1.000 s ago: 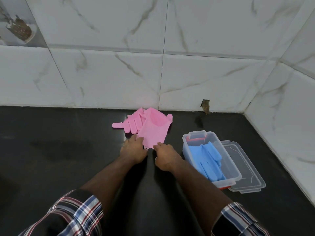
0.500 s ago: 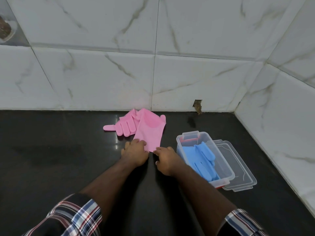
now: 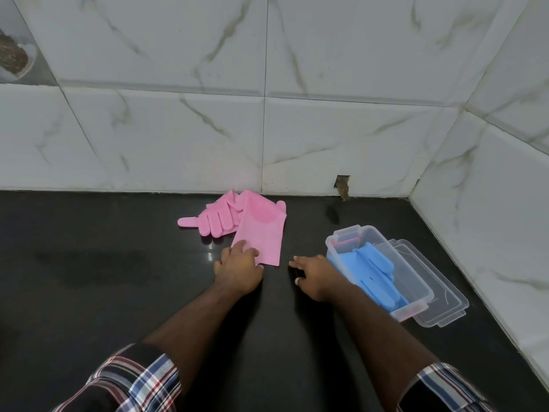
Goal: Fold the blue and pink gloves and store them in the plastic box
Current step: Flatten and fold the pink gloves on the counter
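Two pink gloves lie on the black counter near the back wall. The nearer pink glove (image 3: 261,230) is folded, cuff end toward me. The other pink glove (image 3: 214,220) lies behind it with fingers pointing left. My left hand (image 3: 239,267) rests on the near corner of the folded pink glove, fingers pinching its cuff edge. My right hand (image 3: 316,275) hovers over the counter just right of that glove, fingers apart, holding nothing. The clear plastic box (image 3: 416,281) stands to the right with the blue gloves (image 3: 374,272) folded inside.
The box's clear lid (image 3: 445,304) lies flat against the box's right side. White marble-tiled walls close the back and right of the counter (image 3: 89,278). A small hole (image 3: 343,185) marks the back wall's base.
My right hand has let go of the pink glove's cuff and moved right, toward the box. My left hand stays on the cuff. The view has shifted slightly.
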